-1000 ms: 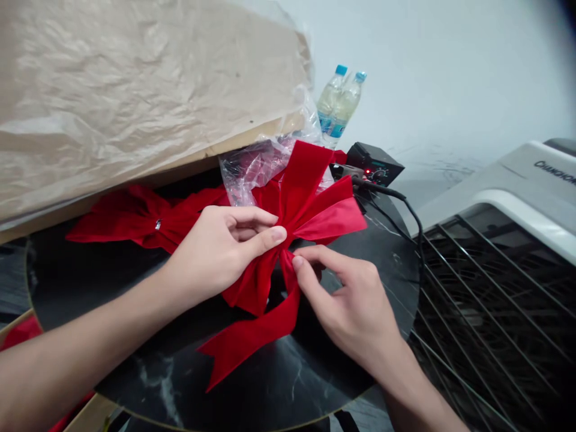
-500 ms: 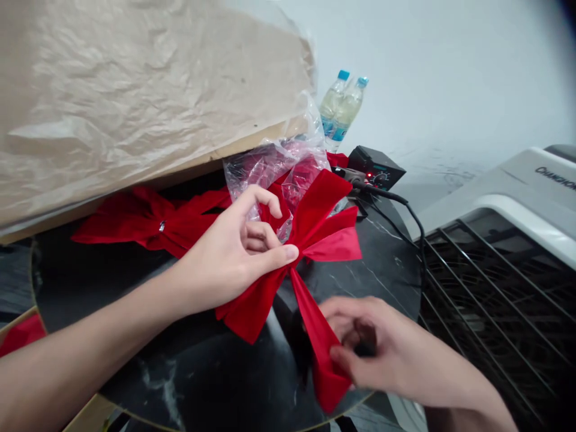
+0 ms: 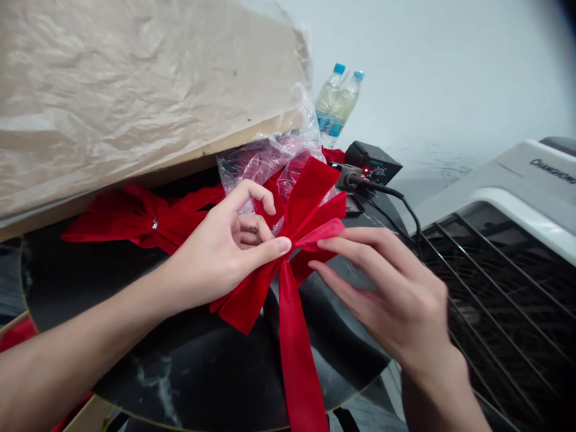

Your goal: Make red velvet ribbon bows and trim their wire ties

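A red velvet bow [image 3: 310, 192] is held at its middle by my left hand [image 3: 238, 240]. The left thumb presses on the knot while the index finger is curled above. Loops fan out up and to the right, and a long ribbon tail [image 3: 299, 354] hangs straight down over the table. My right hand [image 3: 387, 282] is at the bow's right side, its fingertips against a lighter red loop [image 3: 324, 233]. Its thumb is held apart below the fingers. Behind my left wrist lies another red bow [image 3: 135, 222] with a shiny tie at its centre.
The round black marbled table [image 3: 198, 372] carries a clear plastic bag [image 3: 256, 162] with red material. Behind it leans a plastic-covered brown board [image 3: 148, 96]. Two bottles [image 3: 335, 102] and a black control box [image 3: 373, 162] with cables stand at the back. A grilled white appliance [image 3: 508, 198] is on the right.
My right hand has let go of the lower ribbon tail and moved up to the right-hand loops. The tail now hangs straight down. My left hand keeps its hold on the knot.
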The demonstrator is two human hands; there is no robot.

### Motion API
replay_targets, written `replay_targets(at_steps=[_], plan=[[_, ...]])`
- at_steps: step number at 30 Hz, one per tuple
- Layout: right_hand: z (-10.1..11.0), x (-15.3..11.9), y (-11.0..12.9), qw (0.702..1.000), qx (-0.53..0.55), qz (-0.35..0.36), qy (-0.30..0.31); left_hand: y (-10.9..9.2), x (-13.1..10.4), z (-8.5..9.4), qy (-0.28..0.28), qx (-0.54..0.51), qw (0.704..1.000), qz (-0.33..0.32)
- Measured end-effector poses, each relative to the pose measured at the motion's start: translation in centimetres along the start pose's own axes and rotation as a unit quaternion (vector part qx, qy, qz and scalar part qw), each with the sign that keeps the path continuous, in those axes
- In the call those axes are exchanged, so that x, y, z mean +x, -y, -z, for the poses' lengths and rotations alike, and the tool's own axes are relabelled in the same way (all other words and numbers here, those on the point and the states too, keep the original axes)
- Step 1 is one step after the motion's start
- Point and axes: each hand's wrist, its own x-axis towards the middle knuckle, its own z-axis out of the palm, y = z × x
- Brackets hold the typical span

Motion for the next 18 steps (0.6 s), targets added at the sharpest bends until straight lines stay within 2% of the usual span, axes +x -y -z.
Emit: replay_targets(at_steps=[4,7,9,12,18], plan=[[-2.3,0.9,-0.2,0.997,-0.022,0.064,-0.021,0.1,0.1,0.0,0.018,-0.009,1.0,-0.003],[-2.2,0.9,0.0,0.998,-0.009,0.069,0.0,0.3,0.0,0.1,0.008,-0.013,1.0,-0.004],[-1.5,0.5,1.0,0.999,-0.004,0.032,0.007,0.4,0.0,0.1,0.004,-0.002,1.0,-0.001],[-0.8,-0.1,2.9,0.998,-0.01,-0.054,-0.027,0.4,-0.2,-0.1,-0.003,0.014,1.0,-0.005],[-3.2,-0.2,5.3,0.98,0.026,-0.18,-0.08,0.2,-0.5,-0.5,0.021,-0.002,1.0,0.003]])
